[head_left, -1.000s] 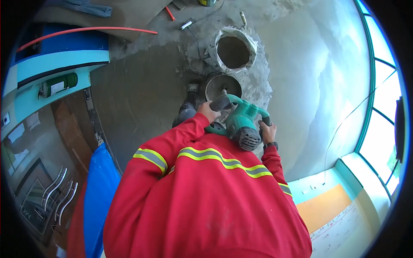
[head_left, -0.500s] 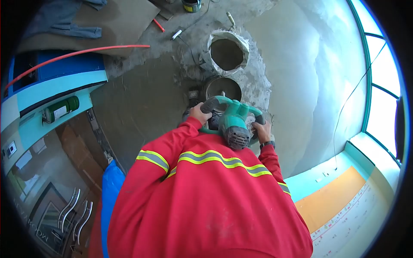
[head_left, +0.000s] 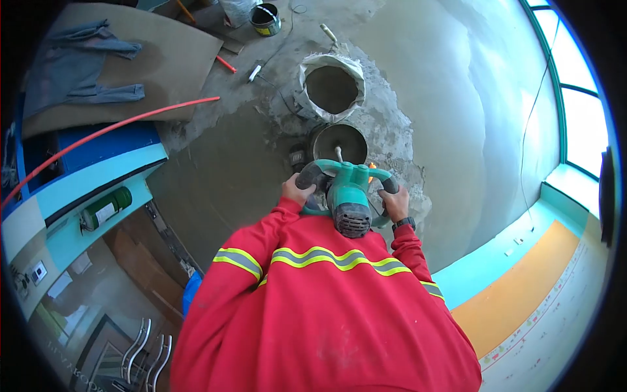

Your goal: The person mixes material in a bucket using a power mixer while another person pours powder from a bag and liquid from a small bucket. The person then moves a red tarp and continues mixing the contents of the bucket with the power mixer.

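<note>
Green mixer [head_left: 349,193], item one: where is it?
Upright over the bucket [head_left: 315,137] of grey mix on the concrete floor [head_left: 215,163], with its shaft in the mix.
And the hands?
Left hand [head_left: 297,189]: fingers wrapped round the left handle. Right hand [head_left: 395,202]: fingers closed on the right handle, watch at the wrist.
Other entries?
Open sack [head_left: 302,78] just beyond the bucket; paint can [head_left: 266,18] farther off; red pipe [head_left: 130,124] to the left.

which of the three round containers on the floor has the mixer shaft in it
The grey bucket right beneath the green mixer: the shaft dips into it. The white-rimmed sack and the small can lie farther off, clear of the tool.
</note>
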Motion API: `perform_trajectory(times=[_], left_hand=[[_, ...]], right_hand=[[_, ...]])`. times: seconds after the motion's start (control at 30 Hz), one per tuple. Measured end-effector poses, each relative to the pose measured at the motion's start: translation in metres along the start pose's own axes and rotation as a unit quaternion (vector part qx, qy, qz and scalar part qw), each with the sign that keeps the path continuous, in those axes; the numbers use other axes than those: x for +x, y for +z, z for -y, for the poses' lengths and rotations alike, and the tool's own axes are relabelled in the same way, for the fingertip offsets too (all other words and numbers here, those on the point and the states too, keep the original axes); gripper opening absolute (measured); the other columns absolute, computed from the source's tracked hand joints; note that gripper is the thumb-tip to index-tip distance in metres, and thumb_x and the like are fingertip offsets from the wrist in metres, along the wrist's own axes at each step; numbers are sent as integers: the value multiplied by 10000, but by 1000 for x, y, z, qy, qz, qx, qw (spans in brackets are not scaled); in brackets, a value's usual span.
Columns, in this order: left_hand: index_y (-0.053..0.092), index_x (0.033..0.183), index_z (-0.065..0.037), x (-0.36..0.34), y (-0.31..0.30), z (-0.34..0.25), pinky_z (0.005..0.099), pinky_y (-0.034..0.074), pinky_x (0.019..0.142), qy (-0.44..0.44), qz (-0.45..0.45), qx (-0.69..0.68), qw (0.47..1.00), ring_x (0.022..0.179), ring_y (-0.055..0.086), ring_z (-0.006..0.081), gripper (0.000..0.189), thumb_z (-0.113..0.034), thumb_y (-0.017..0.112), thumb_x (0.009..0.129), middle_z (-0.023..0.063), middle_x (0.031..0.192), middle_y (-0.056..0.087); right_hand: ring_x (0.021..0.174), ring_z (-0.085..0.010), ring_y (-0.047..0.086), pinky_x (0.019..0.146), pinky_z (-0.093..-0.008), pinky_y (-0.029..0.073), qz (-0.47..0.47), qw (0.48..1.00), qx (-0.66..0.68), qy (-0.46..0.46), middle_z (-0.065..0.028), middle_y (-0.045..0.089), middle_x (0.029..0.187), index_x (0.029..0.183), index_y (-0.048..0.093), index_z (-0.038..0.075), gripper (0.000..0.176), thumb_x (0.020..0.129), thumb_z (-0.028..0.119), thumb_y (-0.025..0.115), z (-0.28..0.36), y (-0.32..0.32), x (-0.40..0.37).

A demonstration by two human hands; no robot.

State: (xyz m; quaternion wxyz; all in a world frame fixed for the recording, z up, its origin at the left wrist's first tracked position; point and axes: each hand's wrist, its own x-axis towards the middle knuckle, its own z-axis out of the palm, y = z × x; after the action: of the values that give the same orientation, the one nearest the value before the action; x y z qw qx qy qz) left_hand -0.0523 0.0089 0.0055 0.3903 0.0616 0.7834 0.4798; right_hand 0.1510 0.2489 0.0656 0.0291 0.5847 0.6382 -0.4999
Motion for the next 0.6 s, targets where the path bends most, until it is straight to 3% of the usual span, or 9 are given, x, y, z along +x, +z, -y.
perform_trajectory(times=[0.2,0.6], left_hand=[[661,902,-27,-5,3,-15,306,467,441,-16,6,-43,999,437,575,131,235,-144,773,732,55,649,652],[659,905,-25,-7,17,-19,309,464,436,-2,15,-35,999,437,574,131,231,-128,769,730,59,646,653]], right_hand=[[461,-116,549,442,-294,431,-10,1000,-8,-21,-25,563,562,773,595,-12,194,717,145,694,-8,-2,3],[487,-128,582,482,-304,477,-15,1000,-7,-10,-47,582,567,832,621,-40,290,669,189,695,-3,-18,-1]])
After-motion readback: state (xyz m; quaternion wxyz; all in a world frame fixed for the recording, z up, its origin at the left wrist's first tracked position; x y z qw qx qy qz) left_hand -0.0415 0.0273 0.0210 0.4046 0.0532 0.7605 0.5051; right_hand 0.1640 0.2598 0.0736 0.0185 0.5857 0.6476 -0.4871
